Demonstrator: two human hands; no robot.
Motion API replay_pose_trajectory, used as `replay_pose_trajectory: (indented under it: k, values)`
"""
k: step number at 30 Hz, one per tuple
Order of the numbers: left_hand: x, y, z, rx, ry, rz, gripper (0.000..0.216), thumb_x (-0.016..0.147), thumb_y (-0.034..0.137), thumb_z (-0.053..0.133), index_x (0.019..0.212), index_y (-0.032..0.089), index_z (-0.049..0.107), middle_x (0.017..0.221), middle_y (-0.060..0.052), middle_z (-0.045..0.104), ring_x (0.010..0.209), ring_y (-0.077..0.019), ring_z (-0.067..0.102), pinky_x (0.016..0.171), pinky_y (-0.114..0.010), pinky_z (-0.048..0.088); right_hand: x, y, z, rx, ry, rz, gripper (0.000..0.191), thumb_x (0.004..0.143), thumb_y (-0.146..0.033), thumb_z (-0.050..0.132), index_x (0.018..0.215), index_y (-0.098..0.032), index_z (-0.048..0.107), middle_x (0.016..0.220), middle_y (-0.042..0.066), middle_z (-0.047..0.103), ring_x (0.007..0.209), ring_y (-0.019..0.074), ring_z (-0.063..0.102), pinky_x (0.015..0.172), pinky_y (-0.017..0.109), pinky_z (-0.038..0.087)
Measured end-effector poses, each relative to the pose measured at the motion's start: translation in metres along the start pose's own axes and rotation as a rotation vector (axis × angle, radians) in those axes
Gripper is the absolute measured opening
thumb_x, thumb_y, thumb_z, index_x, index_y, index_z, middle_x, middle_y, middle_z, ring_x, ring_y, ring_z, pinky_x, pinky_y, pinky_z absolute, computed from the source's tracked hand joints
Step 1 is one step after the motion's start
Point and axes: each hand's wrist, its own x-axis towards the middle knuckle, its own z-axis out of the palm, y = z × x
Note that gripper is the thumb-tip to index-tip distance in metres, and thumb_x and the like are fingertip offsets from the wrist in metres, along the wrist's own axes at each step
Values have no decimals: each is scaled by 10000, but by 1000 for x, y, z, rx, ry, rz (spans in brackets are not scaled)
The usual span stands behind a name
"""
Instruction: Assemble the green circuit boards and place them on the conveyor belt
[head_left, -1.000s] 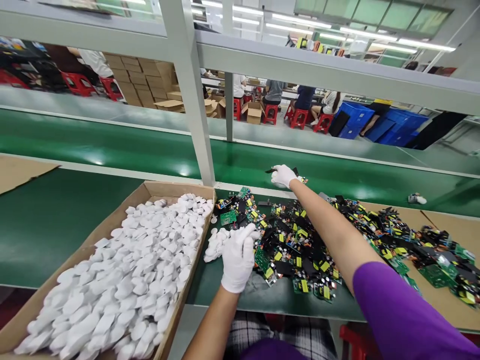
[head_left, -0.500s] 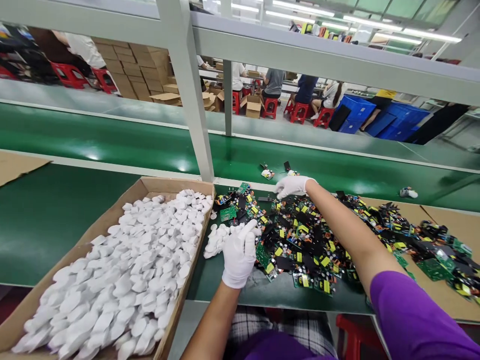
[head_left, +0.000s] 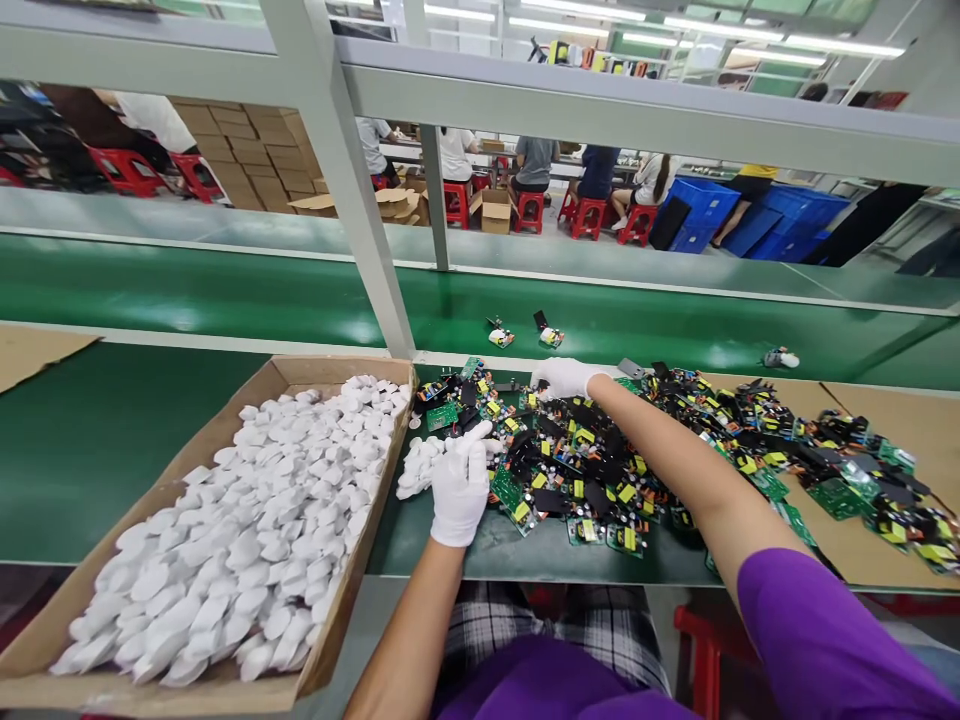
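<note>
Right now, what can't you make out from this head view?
All from the head view:
- Left hand: the glove's back hides its grip; whether it holds a white shell is unclear.
- Right hand: palm down on the circuit boards; anything under it is hidden.
- Two small parts on the green belt: too small to identify.
- People on red stools behind: too far to see their work.

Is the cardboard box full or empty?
Full: white shells cover the box nearly wall to wall, heaped close to its rim.
</note>
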Motion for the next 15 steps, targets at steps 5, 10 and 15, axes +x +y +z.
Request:
replay_pose_trajectory:
  k: [5, 10, 15]
  values:
    - [1, 3, -1, 8, 70, -57, 381, 989, 351, 386, 1139, 160, 680, 808, -57, 791, 675, -177, 726, 779, -358, 556, -16, -1, -15, 98, 181, 45, 292, 851, -233, 658, 1125, -202, 752, 1085, 68, 765, 956, 226, 710, 822, 266, 508]
    - [5, 5, -1, -2, 149, -101, 363, 966, 387, 424, 1018, 182, 719, 883, -79, 782, 852, -213, 727, 941, -427, 510, -55, -37, -32, 232, 391, -11, 297, 919, -256, 599, 1185, -187, 712, 1128, 59, 746, 1017, 210, 686, 905, 282, 488]
    - [12, 23, -6, -91, 99, -237, 424, 879, 546, 525, 950, 177, 722, 969, -102, 753, 954, -256, 676, 908, -414, 521, -83, -105, -25, 449, 579, -346, 256, 889, -276, 655, 1120, -202, 736, 1102, 51, 754, 1032, 215, 684, 948, 316, 491]
